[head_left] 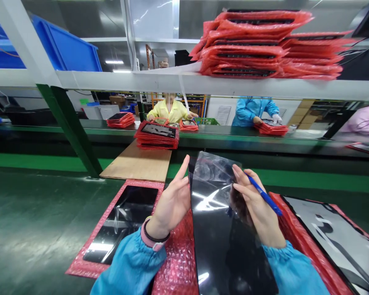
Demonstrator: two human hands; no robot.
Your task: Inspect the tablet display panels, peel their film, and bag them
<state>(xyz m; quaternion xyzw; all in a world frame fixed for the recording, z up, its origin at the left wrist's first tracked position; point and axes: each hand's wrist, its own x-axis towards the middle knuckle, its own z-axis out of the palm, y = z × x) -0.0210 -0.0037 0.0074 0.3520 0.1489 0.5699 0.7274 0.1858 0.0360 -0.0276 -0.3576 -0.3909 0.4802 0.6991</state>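
Observation:
A glossy black screen panel [221,237] stands tilted in front of me, with clear film [213,164] wrinkled over its upper end. My left hand [174,200] is at the panel's left edge, one digit pointing up and the other fingers partly hidden by the panel. At the upper right edge, my right hand [255,200] has its fingertips on the film and panel. A blue pen [263,193] is tucked between that hand's fingers. Below the panel lies red bubble wrap [176,258].
Another black panel [123,221] lies on pink bubble wrap at left. At right, a grey-backed panel [335,233] rests on red wrap. Wrapped panels [158,137] are stacked behind a wooden board [138,162]. More red packs [246,45] fill the shelf [126,80]. Co-workers sit opposite.

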